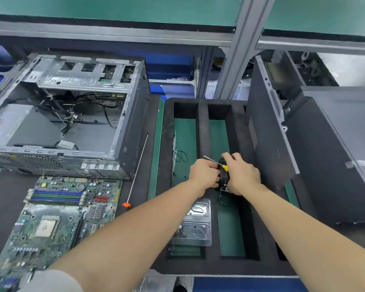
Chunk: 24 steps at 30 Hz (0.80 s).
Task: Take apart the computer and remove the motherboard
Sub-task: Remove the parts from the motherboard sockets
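Note:
The green motherboard (57, 218) lies flat on the bench at the lower left, outside the open computer case (72, 114), which lies on its side behind it with loose cables inside. Over the black foam tray (202, 131), my left hand (202, 173) and my right hand (242, 175) both grip a small black fan (222, 175) between them. A small screwdriver with a yellow handle (213, 160) sticks out up and to the left from my right hand's fingers.
A long thin screwdriver with an orange handle (138, 165) lies between the case and the tray. A silver metal plate (198, 224) and thin cables sit in the tray's left slot. A dark case side panel (268, 131) leans at the tray's right, by another tower.

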Each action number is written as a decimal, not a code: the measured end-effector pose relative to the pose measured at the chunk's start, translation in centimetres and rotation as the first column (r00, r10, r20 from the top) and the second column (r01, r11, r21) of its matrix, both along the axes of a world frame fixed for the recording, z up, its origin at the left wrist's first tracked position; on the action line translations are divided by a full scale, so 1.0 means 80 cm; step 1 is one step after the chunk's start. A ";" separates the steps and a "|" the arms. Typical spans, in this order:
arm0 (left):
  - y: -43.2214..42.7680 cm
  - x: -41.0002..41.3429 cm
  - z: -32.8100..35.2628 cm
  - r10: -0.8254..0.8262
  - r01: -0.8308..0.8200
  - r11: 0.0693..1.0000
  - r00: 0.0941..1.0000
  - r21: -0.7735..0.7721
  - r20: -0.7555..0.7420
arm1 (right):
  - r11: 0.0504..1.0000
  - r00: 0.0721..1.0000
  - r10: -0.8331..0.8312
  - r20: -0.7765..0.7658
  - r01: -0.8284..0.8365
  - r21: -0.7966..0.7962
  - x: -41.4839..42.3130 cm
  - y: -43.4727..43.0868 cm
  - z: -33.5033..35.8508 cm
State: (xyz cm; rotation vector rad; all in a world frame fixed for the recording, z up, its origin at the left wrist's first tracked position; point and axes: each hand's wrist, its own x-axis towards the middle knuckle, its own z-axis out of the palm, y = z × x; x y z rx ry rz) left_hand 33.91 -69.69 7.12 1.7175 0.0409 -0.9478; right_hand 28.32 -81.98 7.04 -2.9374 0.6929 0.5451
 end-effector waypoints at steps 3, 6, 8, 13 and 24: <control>0.004 0.002 0.000 0.039 -0.040 0.998 0.999 0.044 0.014 | 1.000 1.000 0.009 -0.030 -0.009 0.011 -0.008 0.004 -0.014; 0.012 0.004 0.006 0.057 -0.057 0.997 0.998 0.052 0.004 | 1.000 0.999 0.011 -0.032 -0.010 0.016 -0.012 0.007 -0.025; 0.018 0.006 0.009 0.042 -0.043 0.997 0.999 0.065 0.014 | 0.999 1.000 -0.012 -0.019 0.012 0.042 -0.010 0.008 -0.029; 0.043 0.014 0.021 -0.005 -0.004 0.996 0.996 0.088 0.094 | 0.975 0.996 -0.084 -0.031 0.088 0.206 -0.011 0.003 -0.037; 0.176 0.053 0.059 -0.074 0.042 0.990 0.967 0.135 0.242 | 0.728 0.849 -0.435 0.300 0.135 0.672 0.037 0.083 0.039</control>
